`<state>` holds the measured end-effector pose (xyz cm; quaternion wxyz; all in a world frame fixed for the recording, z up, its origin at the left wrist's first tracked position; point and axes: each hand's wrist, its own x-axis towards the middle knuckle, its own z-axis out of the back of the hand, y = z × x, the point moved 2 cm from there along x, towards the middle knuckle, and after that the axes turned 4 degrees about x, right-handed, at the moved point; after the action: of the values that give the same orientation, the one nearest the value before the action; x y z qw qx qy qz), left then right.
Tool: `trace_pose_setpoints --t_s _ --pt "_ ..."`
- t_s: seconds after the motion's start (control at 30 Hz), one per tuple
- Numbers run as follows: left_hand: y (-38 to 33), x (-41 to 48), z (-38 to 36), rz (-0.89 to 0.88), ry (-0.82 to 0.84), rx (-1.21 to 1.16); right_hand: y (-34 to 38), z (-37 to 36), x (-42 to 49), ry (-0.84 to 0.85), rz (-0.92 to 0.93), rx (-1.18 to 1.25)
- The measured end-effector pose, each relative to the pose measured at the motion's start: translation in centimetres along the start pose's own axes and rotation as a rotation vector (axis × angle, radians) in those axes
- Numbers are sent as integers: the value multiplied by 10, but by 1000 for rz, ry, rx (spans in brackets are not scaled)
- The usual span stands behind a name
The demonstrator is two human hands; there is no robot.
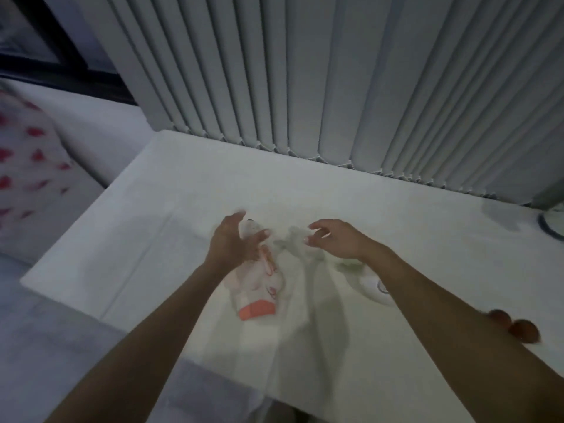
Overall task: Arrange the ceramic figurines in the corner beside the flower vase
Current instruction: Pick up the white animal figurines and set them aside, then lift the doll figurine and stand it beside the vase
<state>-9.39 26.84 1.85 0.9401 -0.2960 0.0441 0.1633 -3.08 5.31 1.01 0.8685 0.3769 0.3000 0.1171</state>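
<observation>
A white ceramic figurine (pixel 259 288) with pink marks and an orange base leans on the white table (pixel 152 209), base toward me. My left hand (pixel 235 242) is cupped around its upper end, with the thumb and fingers on either side of the head. To the right lies a pale, blurred figurine (pixel 294 242); its shape is unclear. My right hand (pixel 335 239) hovers just over and beside it, fingers curled and apart, nothing clearly between them. No flower vase is clearly visible.
A white round dish (pixel 377 293) with a blue mark lies under my right forearm. Two reddish-brown round objects (pixel 512 326) sit at the right. A white, dark-rimmed object (pixel 554 227) is cut off by the right edge. Vertical blinds (pixel 305 87) hang behind. A red-patterned cushion (pixel 27 166) lies left.
</observation>
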Motion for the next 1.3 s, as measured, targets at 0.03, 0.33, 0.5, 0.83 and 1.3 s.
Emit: trace_pose_setpoints --t_s 0.03,0.33,0.5,0.83,1.3 --pt "15 -1 4 108 15 -22 6 -18 6 21 -28 61" --pt "66 -30 -16 439 422 -528 24 -105 17 207 -248 611" --pt "56 -25 -27 366 432 -527 29 -102 17 161 -251 594" --pt "-17 -2 -30 -27 531 -594 23 -10 -14 -74 -157 461" --pt "-46 -10 -83 -359 462 -533 -12 12 -66 -294 -215 220"
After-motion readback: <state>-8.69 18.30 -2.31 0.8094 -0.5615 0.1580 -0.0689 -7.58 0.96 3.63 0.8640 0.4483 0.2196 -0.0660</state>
